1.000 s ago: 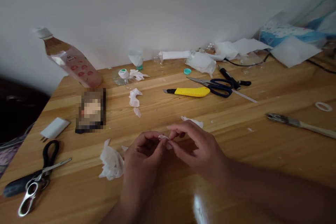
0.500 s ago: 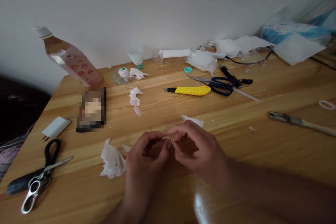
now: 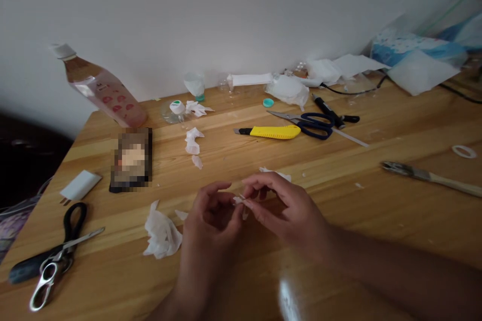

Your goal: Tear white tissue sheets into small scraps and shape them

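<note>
Over the front middle of the wooden table (image 3: 339, 220), my two hands almost meet around a small piece of white tissue paper (image 3: 238, 200). My left hand (image 3: 214, 225) pinches one side of it between thumb and fingers, its index finger raised. From the other side, my right hand (image 3: 282, 205) grips it with thumb and fingertips. Its exact shape is partly hidden by the fingers. A crumpled white tissue (image 3: 161, 233) lies just left of my left hand. Behind my right hand another tissue scrap (image 3: 274, 173) shows in part.
A yellow utility knife (image 3: 274, 132) and dark-blue-handled scissors (image 3: 316, 125) lie beyond my hands. To the right is a flat brush (image 3: 425, 175). At left are a pink drink bottle (image 3: 109, 95), a white charger (image 3: 81, 185) and a black-and-metal key fob (image 3: 48, 273). Plastic and paper scraps line the wall.
My left index finger has lifted away from the pinch. The piece of tissue shows more between my fingertips. The view has shifted slightly.
</note>
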Demonstrator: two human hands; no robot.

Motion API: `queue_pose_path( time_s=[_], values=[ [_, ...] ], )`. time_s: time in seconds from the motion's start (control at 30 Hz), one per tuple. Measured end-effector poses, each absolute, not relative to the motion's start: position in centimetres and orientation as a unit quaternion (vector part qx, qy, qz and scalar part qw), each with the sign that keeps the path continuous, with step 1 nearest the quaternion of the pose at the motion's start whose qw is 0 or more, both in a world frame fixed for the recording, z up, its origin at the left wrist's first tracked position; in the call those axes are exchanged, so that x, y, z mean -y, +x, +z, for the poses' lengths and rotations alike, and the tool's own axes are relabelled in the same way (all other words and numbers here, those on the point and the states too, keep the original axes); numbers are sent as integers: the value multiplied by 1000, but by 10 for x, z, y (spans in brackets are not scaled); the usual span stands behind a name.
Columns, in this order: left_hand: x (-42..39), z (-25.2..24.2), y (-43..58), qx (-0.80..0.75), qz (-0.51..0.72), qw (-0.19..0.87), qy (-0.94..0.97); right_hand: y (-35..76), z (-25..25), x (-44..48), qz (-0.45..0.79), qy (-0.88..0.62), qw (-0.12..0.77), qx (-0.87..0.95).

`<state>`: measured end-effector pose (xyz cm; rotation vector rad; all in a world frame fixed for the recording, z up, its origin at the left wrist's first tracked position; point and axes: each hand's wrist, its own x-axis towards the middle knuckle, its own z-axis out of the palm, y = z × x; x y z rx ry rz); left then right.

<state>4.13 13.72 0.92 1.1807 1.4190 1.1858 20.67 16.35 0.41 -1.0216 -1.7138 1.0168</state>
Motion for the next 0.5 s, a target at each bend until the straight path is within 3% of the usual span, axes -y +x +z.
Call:
queue_pose_path(
  time_s=[0.3,0.5],
  values=[
    [-139,12,43,-603,472,426,481,203,3,-162,385,-411,452,692],
    [-140,11,39,-615,444,420,499,204,1,-164,267,-380,468,751]
  ],
)
